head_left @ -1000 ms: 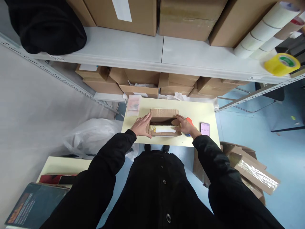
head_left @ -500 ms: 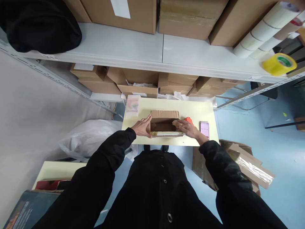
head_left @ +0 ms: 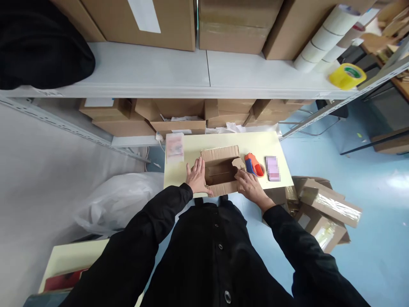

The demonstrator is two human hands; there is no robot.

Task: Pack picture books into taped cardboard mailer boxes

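On a pale yellow table [head_left: 188,147] stands a small open cardboard box [head_left: 220,152], its long flaps spread to the far and near sides. My left hand [head_left: 197,178] rests against its left end, fingers stretched out and thumb toward the near edge. At the right end, my right hand [head_left: 250,186] has its fingers curled on the box by the raised short flap [head_left: 238,163]. The inside [head_left: 220,172] shows bare brown cardboard. Just right of the box lies an orange and blue tape dispenser [head_left: 253,163].
A phone [head_left: 272,168] lies right of the dispenser; a pinkish packet [head_left: 174,147] is at the far left corner. Beyond is a shelf [head_left: 147,70] with cardboard boxes and yellow tape [head_left: 347,76]. Cartons [head_left: 332,202] are piled on the floor at right, a plastic bag [head_left: 118,200] at left.
The near long flap now lies folded out toward me. My left hand has moved higher on the left end, and my right hand nearer to me. More of the tape dispenser shows.
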